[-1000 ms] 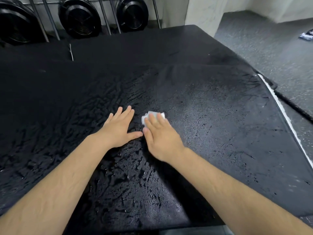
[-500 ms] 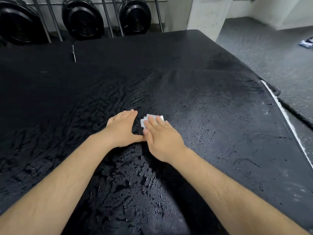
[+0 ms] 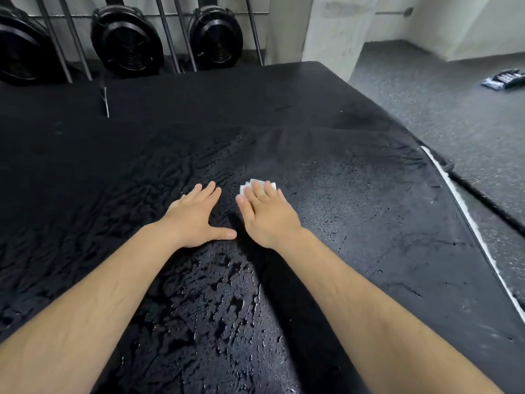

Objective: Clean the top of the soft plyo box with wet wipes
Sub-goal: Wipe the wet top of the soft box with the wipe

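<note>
The soft plyo box has a wide black top that fills most of the view, wet and glistening on its left and near parts. My right hand lies flat with straight fingers on a folded white wet wipe, pressing it onto the box near the middle; only the wipe's far edge shows past my fingertips. My left hand rests flat on the box just to the left, fingers straight and thumb spread toward the right hand, holding nothing.
Black fan-like round units and metal bars stand behind the box. A pale pillar is at the back right. Grey speckled floor lies to the right, with a dark packet on it. A white strip runs along the box's right edge.
Both hands have slid forward, away from me, with the wipe under the right hand. My left fingers, drawn together half a second ago, are spread flat again.
</note>
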Available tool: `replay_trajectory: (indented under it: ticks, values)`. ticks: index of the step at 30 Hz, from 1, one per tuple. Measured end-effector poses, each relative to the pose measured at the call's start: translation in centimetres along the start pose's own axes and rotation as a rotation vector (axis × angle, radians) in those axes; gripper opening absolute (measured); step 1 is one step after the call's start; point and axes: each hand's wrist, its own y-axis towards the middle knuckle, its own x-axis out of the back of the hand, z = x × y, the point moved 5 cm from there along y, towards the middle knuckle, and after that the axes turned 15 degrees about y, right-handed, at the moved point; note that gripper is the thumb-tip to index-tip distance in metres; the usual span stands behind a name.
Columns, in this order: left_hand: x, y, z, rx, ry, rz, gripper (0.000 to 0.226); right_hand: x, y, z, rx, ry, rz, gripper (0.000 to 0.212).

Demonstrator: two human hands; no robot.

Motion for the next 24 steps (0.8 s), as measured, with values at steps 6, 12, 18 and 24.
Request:
replay_trajectory:
  ticks: [6,12,18,24]
  values:
    - [0.0,0.2,-0.1,0.007,-0.017,-0.022,0.123,-1.0,-0.3,1.6,0.102,0.029,0.051,0.095]
    - [2.0,1.7,1.7,0.050,0.027,-0.051,0.129,-0.2,4.5,2.3,0.094,-0.019,0.077,0.064]
    - [0.7,2.5,2.2,0.058,0.023,-0.004,0.118,-2.9,3.5,3.2,0.115,-0.103,0.103,0.104]
    - [0.9,1.8,2.1,0.077,-0.059,-0.004,0.119,-1.6,5.4,4.2,0.043,-0.020,0.099,0.074]
